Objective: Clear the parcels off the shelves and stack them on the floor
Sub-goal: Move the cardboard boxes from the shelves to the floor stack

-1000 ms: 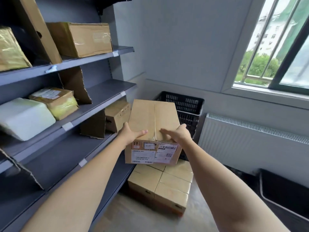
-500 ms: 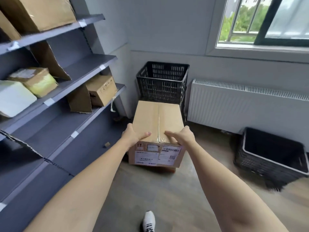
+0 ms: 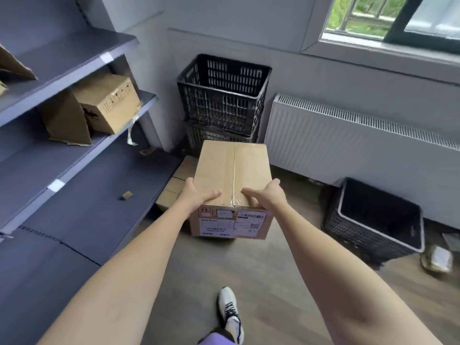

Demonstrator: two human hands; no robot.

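Observation:
I hold a brown cardboard parcel (image 3: 231, 175) with shipping labels on its near face, low over the floor. My left hand (image 3: 195, 196) grips its near left top edge, thumb lying on top. My right hand (image 3: 267, 195) grips the near right top edge the same way. Just behind and left of it lie flat brown parcels (image 3: 174, 185) on the floor, mostly hidden by the held one. Another parcel (image 3: 109, 102) sits on a grey shelf (image 3: 146, 98) at the left.
Two stacked black crates (image 3: 224, 93) stand against the wall behind the parcels. A white radiator (image 3: 348, 140) runs along the wall. A black bin (image 3: 373, 220) sits on the floor at right. Torn cardboard (image 3: 67, 120) leans on the shelf. My shoe (image 3: 230, 310) is below.
I have lowered the parcel from shelf height toward the floor stack, and my view has tipped downward. Both hands keep the same hold.

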